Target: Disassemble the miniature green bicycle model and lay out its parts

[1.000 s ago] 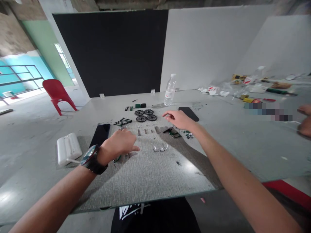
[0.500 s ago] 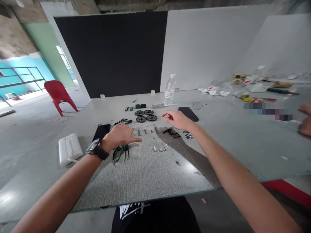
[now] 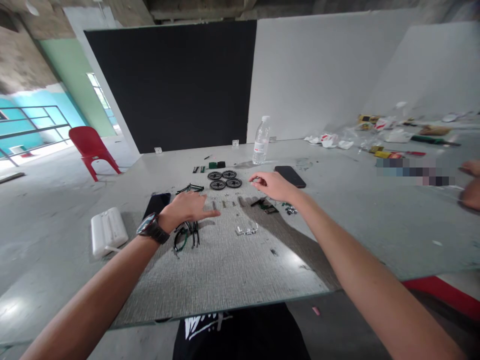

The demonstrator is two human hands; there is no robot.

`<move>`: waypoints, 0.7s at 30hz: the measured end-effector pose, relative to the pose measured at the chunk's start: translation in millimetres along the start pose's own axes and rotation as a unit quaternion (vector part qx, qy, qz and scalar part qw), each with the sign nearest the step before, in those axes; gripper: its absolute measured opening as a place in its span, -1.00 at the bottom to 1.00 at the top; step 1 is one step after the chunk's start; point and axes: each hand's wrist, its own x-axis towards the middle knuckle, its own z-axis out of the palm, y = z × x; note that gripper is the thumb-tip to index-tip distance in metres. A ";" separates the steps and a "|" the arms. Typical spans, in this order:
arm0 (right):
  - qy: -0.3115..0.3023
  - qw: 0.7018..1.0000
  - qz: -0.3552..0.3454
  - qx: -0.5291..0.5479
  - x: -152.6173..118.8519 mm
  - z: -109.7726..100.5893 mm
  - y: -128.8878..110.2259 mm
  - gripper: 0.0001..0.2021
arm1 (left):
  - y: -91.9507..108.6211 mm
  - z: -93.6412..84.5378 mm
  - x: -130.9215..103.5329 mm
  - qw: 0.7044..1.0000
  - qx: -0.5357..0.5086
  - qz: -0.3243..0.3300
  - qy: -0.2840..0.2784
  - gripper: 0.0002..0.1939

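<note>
My left hand (image 3: pixel 190 206) hovers palm down, fingers and thumb spread, over thin black frame parts (image 3: pixel 195 233) and a green-and-black curved piece (image 3: pixel 180 240). Just beyond it lies a black frame (image 3: pixel 190 188). To the right, my right hand (image 3: pixel 273 185) has its fingers curled with the tips together; anything small between them is hidden. Several black spoked wheels (image 3: pixel 218 185) lie flat to its left. Small screws (image 3: pixel 226 195) form rows between the hands. Nearer me rest a shiny bracket-like piece (image 3: pixel 247 231) and dark green parts (image 3: pixel 265 205), beside small metal bits (image 3: pixel 291 210).
A white box-shaped device (image 3: pixel 108 232) and a dark phone (image 3: pixel 156 204) lie left; another phone (image 3: pixel 291 176) lies right. A water bottle (image 3: pixel 261 142) stands behind. Plastic bags and tools clutter the far right, where another person's hand (image 3: pixel 470 192) shows. The glass edge (image 3: pixel 225 311) is close to me.
Both hands keep nearly the same place and pose. The view has shifted very slightly; the parts on the table have not moved.
</note>
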 end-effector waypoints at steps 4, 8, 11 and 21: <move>0.006 1.000 -0.006 0.001 -0.1 -0.1 0.5 -0.70 | 1.7 -0.3 0.0 1.000 0.005 0.001 0.004 -0.16; 0.006 1.000 -0.006 0.003 0.4 0.5 2.1 -0.70 | 3.2 1.4 1.8 1.000 0.011 -0.010 0.008 -0.17; 0.003 1.000 -0.006 0.002 0.6 0.6 1.8 -0.70 | 2.9 3.2 3.5 1.000 0.009 -0.012 -0.011 -0.19; -0.001 1.000 -0.008 0.009 -0.1 -0.4 1.0 -0.71 | 3.3 1.0 0.4 1.000 -0.021 -0.007 -0.005 -0.22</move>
